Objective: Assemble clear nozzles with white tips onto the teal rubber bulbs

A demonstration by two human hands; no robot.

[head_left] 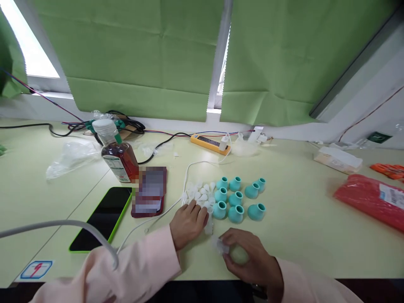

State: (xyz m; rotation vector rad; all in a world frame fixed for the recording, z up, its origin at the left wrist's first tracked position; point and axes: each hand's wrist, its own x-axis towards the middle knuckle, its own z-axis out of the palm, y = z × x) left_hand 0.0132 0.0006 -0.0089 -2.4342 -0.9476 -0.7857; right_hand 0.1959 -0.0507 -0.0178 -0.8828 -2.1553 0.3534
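Right hand [249,256]: pinching a small translucent piece [222,246] between thumb and fingers, near the front edge of the bench [303,235]. Left hand [188,224]: fingers down at the white piece pile [202,192], can't tell if gripping any. Teal necked pieces [235,199] just right of pile. Yellow power strip [205,143] behind.

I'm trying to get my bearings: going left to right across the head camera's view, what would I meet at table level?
Blue-framed sticker → green-edged phone → partly blurred dark-red item → left hand → teal pieces → red package.
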